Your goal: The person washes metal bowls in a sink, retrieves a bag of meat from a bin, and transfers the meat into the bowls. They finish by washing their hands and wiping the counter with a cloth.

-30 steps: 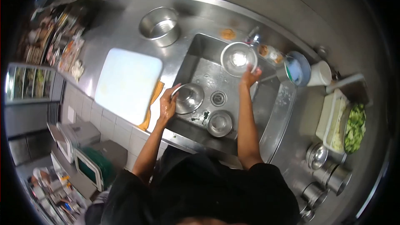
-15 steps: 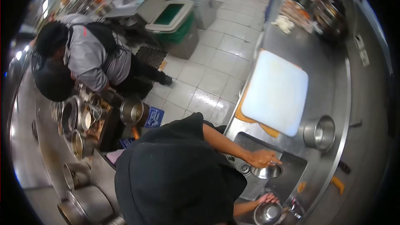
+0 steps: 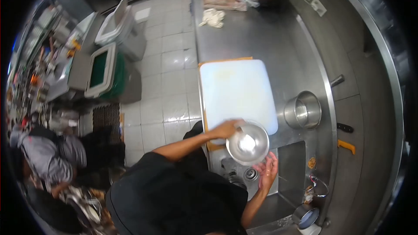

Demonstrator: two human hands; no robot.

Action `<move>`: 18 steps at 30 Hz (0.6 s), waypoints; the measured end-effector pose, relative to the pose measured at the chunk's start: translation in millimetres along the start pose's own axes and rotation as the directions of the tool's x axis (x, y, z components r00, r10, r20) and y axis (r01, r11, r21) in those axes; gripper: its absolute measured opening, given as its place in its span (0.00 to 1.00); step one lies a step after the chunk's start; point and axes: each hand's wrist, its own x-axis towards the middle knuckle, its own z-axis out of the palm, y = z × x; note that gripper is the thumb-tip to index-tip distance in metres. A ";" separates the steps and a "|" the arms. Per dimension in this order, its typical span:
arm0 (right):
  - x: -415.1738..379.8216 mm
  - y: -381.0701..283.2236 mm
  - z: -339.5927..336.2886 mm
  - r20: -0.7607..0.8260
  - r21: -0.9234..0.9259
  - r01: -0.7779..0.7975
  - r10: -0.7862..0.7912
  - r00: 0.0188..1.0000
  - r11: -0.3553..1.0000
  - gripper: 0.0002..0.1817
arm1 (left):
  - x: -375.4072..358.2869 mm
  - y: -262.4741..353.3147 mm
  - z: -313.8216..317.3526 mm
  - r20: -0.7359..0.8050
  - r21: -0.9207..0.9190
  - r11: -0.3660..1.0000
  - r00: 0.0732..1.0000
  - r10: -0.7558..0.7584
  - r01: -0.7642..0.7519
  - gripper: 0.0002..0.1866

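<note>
Over the sink's near end and the lower edge of a white cutting board (image 3: 237, 87) is a round stainless steel bowl (image 3: 249, 144). My left hand (image 3: 227, 129) grips its upper left rim. Below the bowl, my right hand (image 3: 266, 170) is raised with fingers spread, the fingertips right at the lower rim. The steel sink (image 3: 285, 165) lies under both hands, its drain (image 3: 251, 174) showing beside the bowl. A small metal container (image 3: 305, 214) with liquid inside stands near the faucet (image 3: 314, 185).
A steel pot (image 3: 303, 110) sits right of the board. Beyond it are a black-handled knife (image 3: 345, 127) and a yellow handle (image 3: 346, 146) along the wall. A crumpled white cloth (image 3: 212, 18) lies up the counter. At left, a person (image 3: 50, 152) stands by cookware; bins (image 3: 104, 72) are above.
My left hand has lifted a bowl from the sink to over its edge by the board. My right hand has left the other bowl near the faucet. The view has turned.
</note>
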 end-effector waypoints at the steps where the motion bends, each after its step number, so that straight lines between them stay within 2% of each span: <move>1: 2.4 -16.7 13.5 0.052 0.161 0.040 -0.049 0.997 0.986 0.23 | 13.4 4.4 -42.1 -0.044 -0.269 0.958 0.992 -0.115 0.099 0.18; 2: 9.9 -27.0 27.7 0.102 0.325 0.085 -0.125 0.987 0.942 0.24 | 27.2 21.2 -87.3 -0.193 -0.153 0.970 0.957 -0.217 0.189 0.15; 3: 20.5 -19.8 30.4 0.039 0.272 0.110 -0.125 0.991 0.956 0.22 | 48.4 20.6 -139.1 -0.247 -0.114 0.947 0.915 -0.319 0.300 0.16; 4: 31.6 -12.9 34.6 0.022 0.277 0.122 -0.133 0.991 0.953 0.22 | 76.0 -2.1 -186.8 -0.319 -0.289 0.945 0.916 -0.244 0.151 0.17; 5: 39.7 -4.3 35.7 -0.052 0.235 0.068 -0.057 0.997 0.970 0.22 | 98.9 9.5 -232.3 -0.369 -0.366 0.927 0.902 -0.224 0.081 0.18; 6: 44.1 3.4 36.1 -0.127 0.193 0.007 0.017 0.992 0.981 0.22 | 130.2 4.3 -274.2 -0.529 -0.404 0.915 0.819 -0.223 -0.012 0.19; 7: 46.5 12.5 36.2 -0.138 0.196 0.018 0.009 0.990 0.981 0.22 | 161.1 14.4 -317.7 -0.596 -0.378 0.925 0.758 -0.266 0.027 0.20; 9: 43.6 32.2 32.5 -0.212 0.185 -0.125 0.164 0.963 0.975 0.23 | 217.7 34.3 -393.4 -0.692 -0.390 0.906 0.702 -0.171 -0.164 0.21; 10: 39.2 38.2 31.0 -0.237 0.191 -0.161 0.204 0.950 0.968 0.24 | 247.4 49.0 -431.5 -0.664 -0.500 0.795 0.742 -0.096 -0.345 0.22; 11: 31.7 44.0 29.2 -0.262 0.197 -0.200 0.248 0.933 0.960 0.24 | 281.9 54.1 -481.7 -0.630 -0.474 0.777 0.776 0.030 -0.415 0.25; 12: 24.1 50.5 25.4 -0.272 0.200 -0.191 0.242 0.931 0.961 0.24 | 306.5 76.8 -516.4 -0.606 -0.484 0.749 0.791 0.086 -0.452 0.27; 14: 16.5 56.9 16.3 -0.303 0.240 -0.270 0.336 0.892 0.932 0.25 | 328.6 156.0 -526.0 -0.777 -0.517 0.638 0.626 -0.069 -0.570 0.30; 15: 17.3 54.3 18.6 -0.308 0.241 -0.266 0.333 0.891 0.933 0.25 | 346.2 162.8 -533.1 -0.773 -0.521 0.635 0.630 -0.068 -0.571 0.30; 17: 11.3 46.6 24.2 -0.342 0.314 -0.296 0.398 0.851 0.902 0.23 | 376.8 169.1 -548.4 -0.747 -0.520 0.620 0.665 0.005 -0.588 0.42; 18: 6.8 46.2 25.1 -0.346 0.314 -0.304 0.407 0.846 0.899 0.23 | 396.7 145.8 -552.9 -0.531 -0.608 0.707 0.847 -0.023 -0.362 0.41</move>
